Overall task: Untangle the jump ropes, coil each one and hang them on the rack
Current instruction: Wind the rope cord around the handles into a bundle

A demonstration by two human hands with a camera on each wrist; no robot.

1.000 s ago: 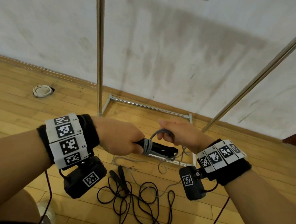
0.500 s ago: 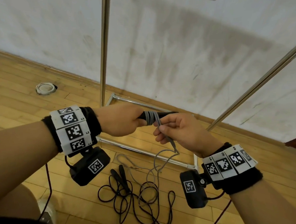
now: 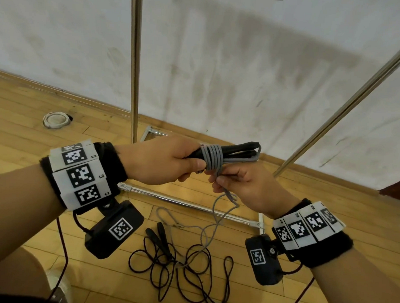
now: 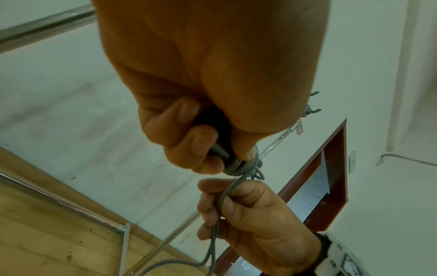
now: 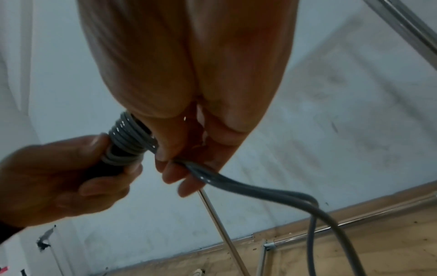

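While left hand (image 3: 161,163) grips grey jump rope (image 3: 213,160) handles, right hand (image 3: 245,188) pinches its cord below.

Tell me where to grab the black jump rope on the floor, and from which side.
Grip the black jump rope's two handles, which lie side by side at the pile's far left. Come from above and pinch across both; they look rigid, while the cord is loose loops.

Grey jump rope (image 3: 213,160): smooth, slightly glossy plastic-looking cord. Its handles (image 3: 238,148): black, matt. Black jump rope (image 3: 181,273) on the floor (image 3: 22,109): thin, dull cord. Rack (image 3: 134,62): polished, reflective metal tubing. Floor: varnished wood boards, light sheen. Wall (image 3: 222,60): matt white, scuffed and smudged.
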